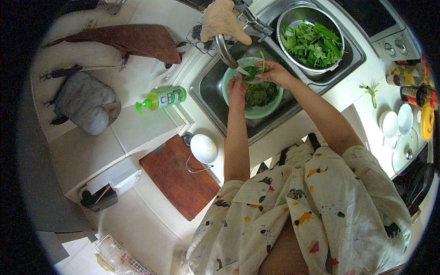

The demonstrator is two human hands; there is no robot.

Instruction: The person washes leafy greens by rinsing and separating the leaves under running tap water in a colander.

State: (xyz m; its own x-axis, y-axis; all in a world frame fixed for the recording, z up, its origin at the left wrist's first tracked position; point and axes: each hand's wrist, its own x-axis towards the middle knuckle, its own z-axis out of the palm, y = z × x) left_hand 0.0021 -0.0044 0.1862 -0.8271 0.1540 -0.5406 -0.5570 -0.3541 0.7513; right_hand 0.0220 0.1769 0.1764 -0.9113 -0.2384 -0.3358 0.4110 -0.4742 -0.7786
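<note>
Both hands work under the running metal faucet (224, 53), over a pale green plastic colander (227, 82) in the left sink basin. Leafy greens (261, 96) lie in the colander. My left hand (237, 90) has its fingers closed on some greens near the water stream. Across from it, my right hand (274, 74) pinches greens, and a green stem (263, 60) sticks up beside its fingers. In the right basin stands a round metal pot (280, 37) holding many loose green leaves (312, 44).
A green soap pump bottle (168, 98) is left of the sink. Nearer me are a white bowl (203, 148) and a brown cutting board (182, 175). A green sprig (372, 93), white bowls (388, 124), a glass lid (402, 154) and bottles (409, 95) sit at the right.
</note>
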